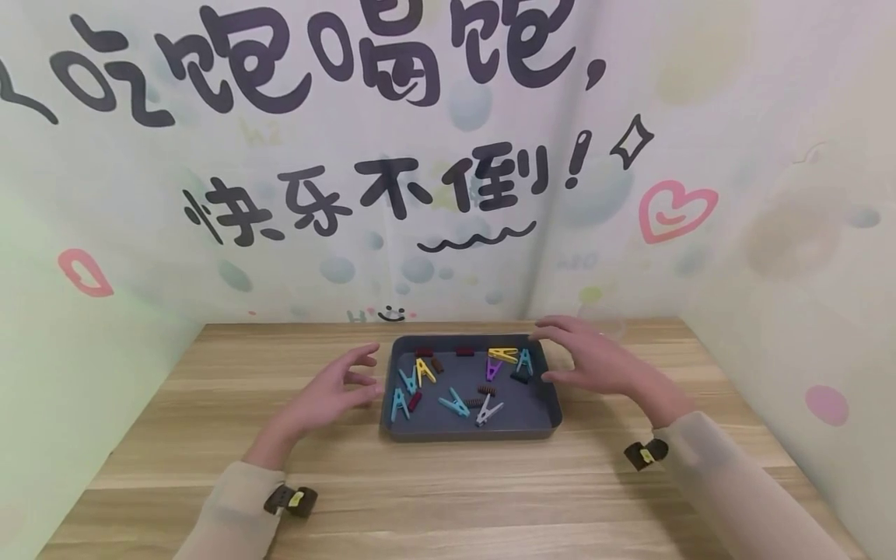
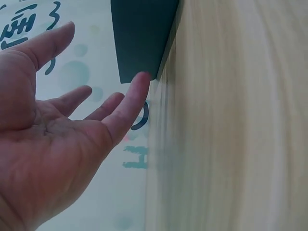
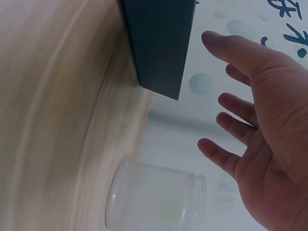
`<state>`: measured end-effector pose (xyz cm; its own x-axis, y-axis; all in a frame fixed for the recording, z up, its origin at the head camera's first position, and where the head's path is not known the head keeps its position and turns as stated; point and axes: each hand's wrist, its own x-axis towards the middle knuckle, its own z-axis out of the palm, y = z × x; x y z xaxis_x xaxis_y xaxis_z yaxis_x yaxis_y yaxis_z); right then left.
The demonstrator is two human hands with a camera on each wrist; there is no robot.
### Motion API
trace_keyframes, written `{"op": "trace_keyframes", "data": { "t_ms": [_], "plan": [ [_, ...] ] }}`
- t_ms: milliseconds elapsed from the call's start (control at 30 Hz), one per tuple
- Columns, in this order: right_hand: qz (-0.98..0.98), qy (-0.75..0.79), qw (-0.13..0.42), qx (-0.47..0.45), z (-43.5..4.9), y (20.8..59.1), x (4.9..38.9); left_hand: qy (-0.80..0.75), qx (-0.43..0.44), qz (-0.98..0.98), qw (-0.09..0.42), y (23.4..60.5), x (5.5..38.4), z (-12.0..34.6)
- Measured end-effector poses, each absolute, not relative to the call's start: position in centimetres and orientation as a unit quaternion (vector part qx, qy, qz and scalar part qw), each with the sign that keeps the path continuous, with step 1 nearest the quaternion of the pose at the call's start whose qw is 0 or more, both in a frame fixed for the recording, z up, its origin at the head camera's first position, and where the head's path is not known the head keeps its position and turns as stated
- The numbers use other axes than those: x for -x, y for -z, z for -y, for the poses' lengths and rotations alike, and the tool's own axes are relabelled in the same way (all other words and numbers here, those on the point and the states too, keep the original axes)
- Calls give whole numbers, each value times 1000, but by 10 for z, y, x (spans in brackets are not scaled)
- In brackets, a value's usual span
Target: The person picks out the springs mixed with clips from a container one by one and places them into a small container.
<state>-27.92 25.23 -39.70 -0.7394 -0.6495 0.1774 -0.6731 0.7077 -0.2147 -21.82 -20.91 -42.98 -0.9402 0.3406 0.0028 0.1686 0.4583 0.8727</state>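
Note:
A shallow dark grey tray (image 1: 469, 435) sits on the table between my two hands. In it lie several clothespins: light blue ones (image 1: 455, 403), yellow ones (image 1: 502, 355), a purple one (image 1: 493, 369) and a white one (image 1: 488, 411). Small dark red pieces (image 1: 465, 352) and brown ribbed pieces (image 1: 486, 390) are scattered among them. My left hand (image 1: 343, 389) is beside the tray's left wall, fingers spread and holding nothing. On the other side, my right hand (image 1: 591, 359) has its fingertips close to the right rim, with an empty palm in the right wrist view.
A clear plastic jar (image 3: 154, 197) stands on the table to the right of the tray, near the back edge. Behind the wooden tabletop (image 1: 448, 498) hangs a white printed curtain (image 1: 315, 280). Pale walls flank both sides.

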Motion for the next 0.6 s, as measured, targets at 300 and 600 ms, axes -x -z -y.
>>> {"op": "trace_keyframes", "data": {
  "t_ms": [300, 600],
  "plan": [
    [903, -158, 11, -400, -243, 405, 296, -523, -147, -832, 117, 437, 221, 205],
    [905, -126, -35, -404, -230, 407, 308, -556, -163, -802, 144, 442, 222, 202]
  ]
}}
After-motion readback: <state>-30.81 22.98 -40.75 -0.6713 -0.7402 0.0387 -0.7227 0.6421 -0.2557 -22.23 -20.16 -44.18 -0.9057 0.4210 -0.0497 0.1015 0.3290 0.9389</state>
